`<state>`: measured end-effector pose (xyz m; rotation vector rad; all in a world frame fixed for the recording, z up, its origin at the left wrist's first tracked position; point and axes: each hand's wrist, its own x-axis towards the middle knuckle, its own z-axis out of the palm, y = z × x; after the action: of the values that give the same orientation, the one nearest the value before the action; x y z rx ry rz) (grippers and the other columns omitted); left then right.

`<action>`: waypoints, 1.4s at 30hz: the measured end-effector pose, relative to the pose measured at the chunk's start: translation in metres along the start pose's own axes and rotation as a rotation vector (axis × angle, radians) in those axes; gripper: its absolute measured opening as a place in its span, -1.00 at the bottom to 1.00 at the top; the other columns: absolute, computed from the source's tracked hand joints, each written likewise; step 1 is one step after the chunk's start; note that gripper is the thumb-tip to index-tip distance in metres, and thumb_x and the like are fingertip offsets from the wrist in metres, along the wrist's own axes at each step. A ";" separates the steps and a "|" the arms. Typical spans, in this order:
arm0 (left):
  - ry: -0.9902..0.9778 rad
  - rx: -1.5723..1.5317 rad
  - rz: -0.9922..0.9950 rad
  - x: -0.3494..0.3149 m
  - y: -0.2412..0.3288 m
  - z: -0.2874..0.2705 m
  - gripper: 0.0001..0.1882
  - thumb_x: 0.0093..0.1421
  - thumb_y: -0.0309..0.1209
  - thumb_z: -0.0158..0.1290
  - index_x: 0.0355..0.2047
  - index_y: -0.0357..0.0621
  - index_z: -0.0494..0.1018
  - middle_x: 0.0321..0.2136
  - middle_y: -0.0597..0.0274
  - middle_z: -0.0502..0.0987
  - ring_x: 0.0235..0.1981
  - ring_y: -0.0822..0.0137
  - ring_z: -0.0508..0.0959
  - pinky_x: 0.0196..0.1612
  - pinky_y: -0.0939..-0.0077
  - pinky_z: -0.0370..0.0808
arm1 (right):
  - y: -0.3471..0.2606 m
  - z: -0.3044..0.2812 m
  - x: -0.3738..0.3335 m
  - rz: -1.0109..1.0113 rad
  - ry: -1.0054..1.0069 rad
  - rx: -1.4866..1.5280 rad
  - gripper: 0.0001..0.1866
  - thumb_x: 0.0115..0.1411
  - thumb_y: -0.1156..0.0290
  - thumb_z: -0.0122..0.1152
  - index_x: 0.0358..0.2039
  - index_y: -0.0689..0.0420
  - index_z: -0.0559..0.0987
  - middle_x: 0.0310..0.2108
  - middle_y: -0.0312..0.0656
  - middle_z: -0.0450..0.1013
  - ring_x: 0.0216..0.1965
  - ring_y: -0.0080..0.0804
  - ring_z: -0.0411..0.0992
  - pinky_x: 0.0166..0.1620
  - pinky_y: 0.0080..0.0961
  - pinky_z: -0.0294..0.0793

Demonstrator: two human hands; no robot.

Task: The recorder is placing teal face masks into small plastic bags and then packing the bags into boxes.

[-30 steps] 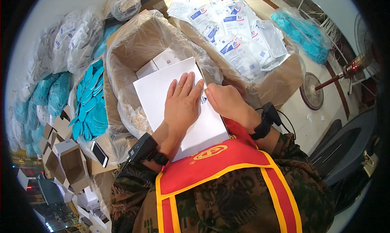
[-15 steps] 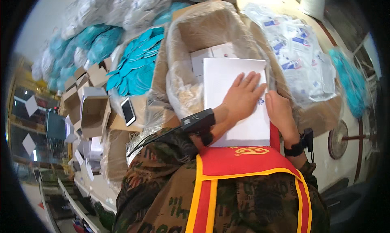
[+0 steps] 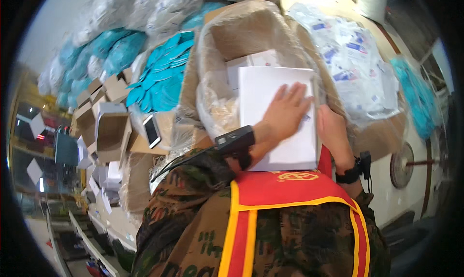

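Left hand, fingers spread flat, presses a smooth white rectangular box at frame centre; right hand clasps its right edge, above a plastic-lined cardboard carton.

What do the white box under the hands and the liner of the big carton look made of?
White box: seemingly matte paperboard, with flat faces, crisp edges and no gloss. Carton liner: thin clear plastic film, judging by its wrinkles and glints. Left hand lies flat on the box.
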<state>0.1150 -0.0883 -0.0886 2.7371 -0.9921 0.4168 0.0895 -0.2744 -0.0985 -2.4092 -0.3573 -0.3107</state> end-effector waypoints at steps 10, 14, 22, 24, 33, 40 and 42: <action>0.115 0.023 0.021 0.007 0.011 -0.009 -0.64 0.15 -0.41 0.02 -0.01 0.03 0.46 0.10 0.01 0.39 0.18 0.04 0.34 0.20 0.03 0.20 | 0.019 -0.004 -0.005 0.038 -0.024 0.246 -0.80 0.27 0.34 -0.01 -0.36 0.23 0.41 -0.45 0.18 0.41 -0.34 0.21 0.40 -0.35 -0.08 0.36; 0.065 0.043 0.053 0.017 0.018 -0.023 -0.62 0.09 -0.35 0.09 -0.03 0.06 0.47 0.13 0.07 0.36 0.22 0.09 0.28 0.24 0.04 0.11 | 0.020 -0.006 -0.005 0.012 -0.036 0.226 -0.83 0.27 0.38 -0.01 -0.36 0.23 0.38 -0.48 0.17 0.40 -0.36 0.21 0.39 -0.37 -0.07 0.35; -0.042 -0.098 0.386 0.048 0.016 -0.033 -0.81 0.01 -0.25 0.21 -0.43 -0.01 0.46 -0.24 0.26 0.42 -0.05 0.19 0.41 0.15 0.01 0.18 | 0.028 -0.006 -0.011 0.016 0.016 0.219 -0.82 0.23 0.33 0.03 -0.35 0.20 0.38 -0.50 0.14 0.43 -0.39 0.18 0.43 -0.37 0.00 0.38; -0.032 -0.116 0.436 0.053 0.016 -0.033 -0.79 0.01 -0.23 0.21 -0.49 -0.01 0.44 -0.32 0.28 0.41 -0.13 0.22 0.42 0.13 0.04 0.20 | 0.030 -0.008 -0.012 0.024 0.019 0.213 -0.82 0.22 0.34 0.04 -0.34 0.20 0.39 -0.50 0.14 0.44 -0.39 0.18 0.44 -0.37 0.00 0.38; 0.132 -0.164 0.590 0.064 0.022 -0.077 -0.63 -0.02 -0.20 0.26 -0.73 -0.02 0.31 -0.71 0.33 0.28 -0.57 0.24 0.37 -0.25 0.38 0.34 | 0.030 -0.008 -0.017 0.117 0.060 0.196 -0.81 0.23 0.38 0.03 -0.27 0.26 0.44 -0.41 0.17 0.45 -0.32 0.17 0.44 -0.33 -0.10 0.41; 0.164 -0.242 0.318 0.042 -0.005 -0.191 -0.63 -0.04 -0.41 0.26 -0.74 -0.09 0.25 -0.73 0.27 0.24 -0.65 0.23 0.28 -0.33 0.35 0.23 | 0.035 -0.010 -0.018 0.124 0.034 0.135 -0.81 0.25 0.35 -0.01 -0.25 0.22 0.43 -0.38 0.17 0.45 -0.30 0.18 0.43 -0.29 -0.05 0.41; -0.066 -0.165 0.239 0.023 -0.014 -0.220 -0.69 -0.08 -0.38 0.28 -0.68 -0.10 0.32 -0.69 0.28 0.31 -0.61 0.26 0.34 -0.23 0.34 0.28 | 0.032 -0.010 -0.016 0.119 0.031 0.138 -0.82 0.25 0.35 0.00 -0.26 0.21 0.43 -0.39 0.17 0.44 -0.30 0.19 0.42 -0.29 -0.05 0.40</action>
<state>0.0982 -0.0296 0.1249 2.5098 -1.3158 0.2681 0.0836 -0.3074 -0.1148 -2.2761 -0.2134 -0.2613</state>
